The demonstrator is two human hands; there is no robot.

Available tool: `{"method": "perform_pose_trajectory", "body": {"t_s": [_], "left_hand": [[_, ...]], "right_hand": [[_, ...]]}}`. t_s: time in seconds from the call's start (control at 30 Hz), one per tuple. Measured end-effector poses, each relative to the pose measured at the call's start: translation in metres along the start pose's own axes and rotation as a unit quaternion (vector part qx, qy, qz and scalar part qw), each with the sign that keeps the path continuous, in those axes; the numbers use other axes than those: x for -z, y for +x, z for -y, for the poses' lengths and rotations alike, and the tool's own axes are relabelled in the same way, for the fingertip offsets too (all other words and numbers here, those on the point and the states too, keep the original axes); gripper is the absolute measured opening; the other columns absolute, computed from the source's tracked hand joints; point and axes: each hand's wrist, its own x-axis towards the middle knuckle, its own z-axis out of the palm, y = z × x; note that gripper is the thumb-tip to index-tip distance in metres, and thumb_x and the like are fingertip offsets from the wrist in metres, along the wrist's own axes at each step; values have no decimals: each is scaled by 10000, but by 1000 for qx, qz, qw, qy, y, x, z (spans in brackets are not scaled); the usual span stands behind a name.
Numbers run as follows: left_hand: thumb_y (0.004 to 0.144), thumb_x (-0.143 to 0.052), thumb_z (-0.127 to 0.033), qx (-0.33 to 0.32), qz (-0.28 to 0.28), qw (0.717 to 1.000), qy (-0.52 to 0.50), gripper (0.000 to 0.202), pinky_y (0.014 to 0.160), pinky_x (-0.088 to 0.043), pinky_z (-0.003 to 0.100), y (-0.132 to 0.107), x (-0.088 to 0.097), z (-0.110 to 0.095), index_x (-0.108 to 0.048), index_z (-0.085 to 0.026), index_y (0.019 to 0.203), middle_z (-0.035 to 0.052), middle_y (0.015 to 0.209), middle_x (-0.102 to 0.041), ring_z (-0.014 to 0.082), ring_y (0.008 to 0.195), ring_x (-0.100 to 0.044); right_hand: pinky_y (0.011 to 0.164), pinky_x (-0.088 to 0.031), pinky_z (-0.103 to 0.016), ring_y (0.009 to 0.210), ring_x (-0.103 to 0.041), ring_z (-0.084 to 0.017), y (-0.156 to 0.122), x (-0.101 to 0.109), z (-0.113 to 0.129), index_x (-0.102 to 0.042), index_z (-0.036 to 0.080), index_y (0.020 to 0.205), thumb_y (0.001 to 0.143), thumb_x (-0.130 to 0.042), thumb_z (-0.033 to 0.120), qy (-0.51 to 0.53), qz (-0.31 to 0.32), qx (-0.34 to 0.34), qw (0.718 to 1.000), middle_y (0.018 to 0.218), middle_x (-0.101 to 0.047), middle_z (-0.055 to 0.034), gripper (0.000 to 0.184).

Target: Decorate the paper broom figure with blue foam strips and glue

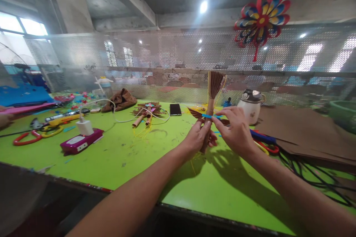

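My left hand (198, 137) is wrapped round a brown rolled-paper stick (210, 105) and holds it upright over the green table (133, 155). The stick ends in a brown paper fan (216, 82) at the top, and flat brown paper blades (194, 113) spread sideways at its middle. A thin blue strip (208, 116) crosses the stick just above my fingers. My right hand (236, 130) pinches this blue strip beside the stick, its fingers closed on it.
A finished brown paper piece (147, 111) and a black phone (175, 109) lie behind. A magenta box with a white charger (80, 139), scissors (35, 136) and tools are at left. Brown card sheets (308, 129), a white jug (251, 106) and black cables (311, 176) are at right. A colourful pinwheel (261, 17) hangs on the mesh.
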Motion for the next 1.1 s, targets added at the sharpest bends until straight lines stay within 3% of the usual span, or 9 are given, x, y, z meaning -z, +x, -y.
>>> {"method": "perform_pose_trajectory", "body": {"t_s": [0.4, 0.9, 1.1], "left_hand": [[837, -431, -501, 4, 18, 1000, 10, 358, 527, -422, 240, -2, -2, -2, -389, -175, 981, -11, 664, -527, 107, 538, -552], [831, -422, -521, 0, 30, 999, 33, 354, 476, -397, 215, 0, -3, -2, -388, -181, 923, -32, 608, -516, 87, 476, -505], [819, -451, -515, 28, 14, 999, 16, 360, 482, -396, 209, -1, -2, -4, -408, -181, 946, -27, 626, -535, 85, 484, -520]], "right_hand": [[765, -394, -398, 831, -474, -230, 3, 4, 1, -532, 187, 806, 772, -597, 410, -15, -4, -49, 999, 817, -518, -63, 235], [740, -396, -384, 835, -475, -229, 2, 1, -5, -537, 194, 803, 738, -632, 422, 3, -6, -51, 999, 794, -532, -52, 256], [694, -444, -379, 812, -513, -225, 4, 4, -6, -556, 194, 811, 726, -640, 439, 53, -1, -103, 993, 806, -537, -52, 272]]}}
